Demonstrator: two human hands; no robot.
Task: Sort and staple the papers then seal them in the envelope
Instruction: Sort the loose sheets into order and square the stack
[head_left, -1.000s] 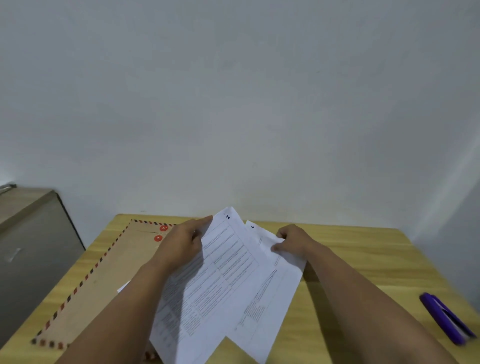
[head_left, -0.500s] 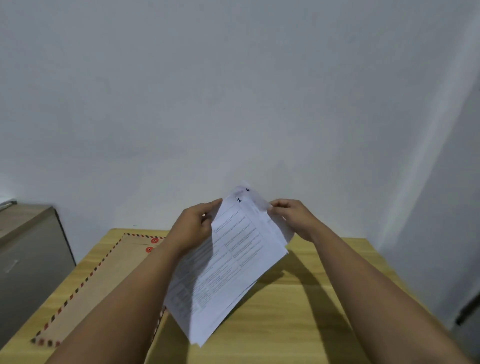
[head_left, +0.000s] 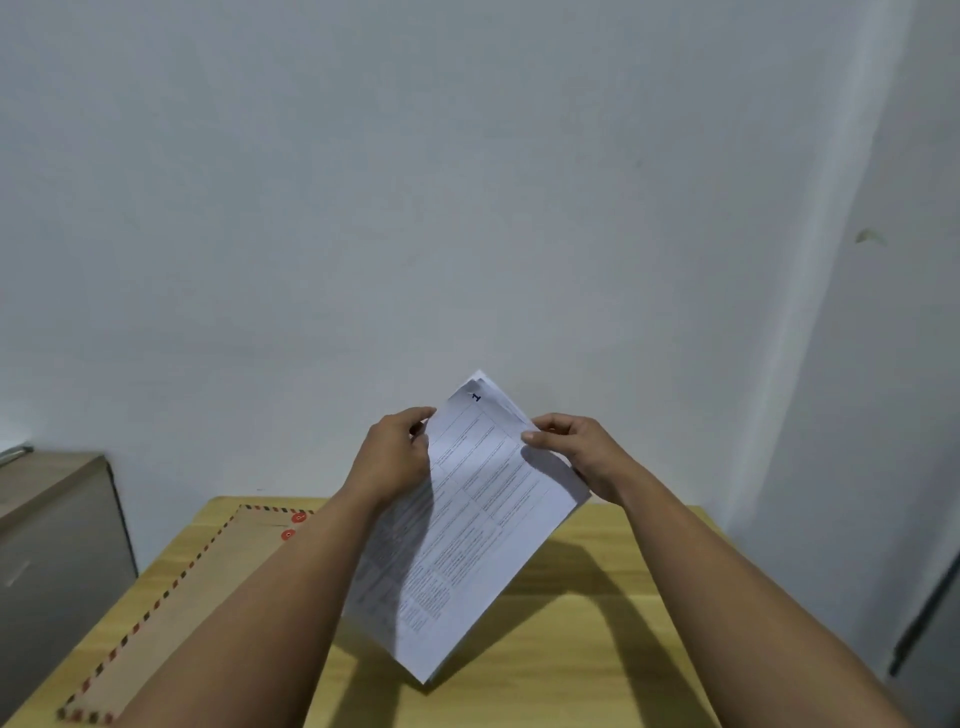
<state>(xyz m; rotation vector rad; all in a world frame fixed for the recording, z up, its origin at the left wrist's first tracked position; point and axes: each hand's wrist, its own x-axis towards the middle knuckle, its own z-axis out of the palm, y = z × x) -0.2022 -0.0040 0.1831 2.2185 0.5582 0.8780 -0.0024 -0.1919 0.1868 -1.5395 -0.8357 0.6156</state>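
Head: both hands (head_left: 395, 457) gripping papers (head_left: 467, 525)

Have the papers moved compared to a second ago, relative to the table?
Yes. The papers have been gathered into one stack and raised off the table; both hands hold the top corners against the wall.

light wooden surface (head_left: 571, 670) against a pale wall (head_left: 467, 182). grey cabinet (head_left: 57, 545) just beside, at left.
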